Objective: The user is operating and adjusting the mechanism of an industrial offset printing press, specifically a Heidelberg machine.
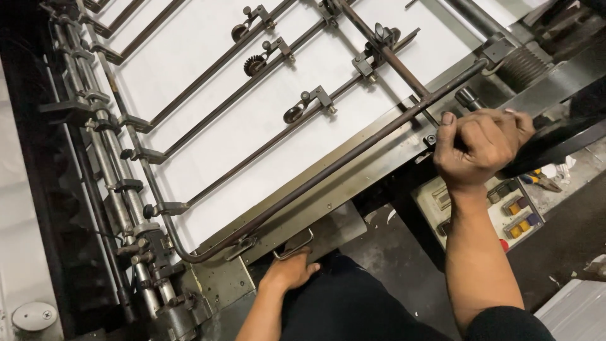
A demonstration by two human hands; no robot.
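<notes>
Looking down through the head camera, I count two hands at a sheet-fed press. My right hand [483, 146] is curled into a fist, fingers clamped tight round a dark lever [548, 144] that runs off toward the right edge of the machine, just above the control panel [489, 215]. My left hand [289, 270] sits low at the near edge of the feed table, fingers bent together and tucked under a small metal pull handle [293, 246] on a grey plate; I cannot tell whether they truly grip it or only press against it.

On the feed table lies one broad white sheet [208, 82], covering nearly all of the bed. Across it I count four thin guide rods [249, 85] slanting from the far right down to the left edge, three of them carrying small wheels [255, 64]: one toothed, two smooth. A thicker bent bar [328, 170] runs along the near edge of the table and curves round at its near left corner, lying between both hands and the sheet. Along the left edge stands a row of rollers and clamps [129, 189].

The control panel holds several buttons, two of them yellow [517, 218]. Pliers with yellow and blue grips [540, 180] lie just beyond its far right corner.
</notes>
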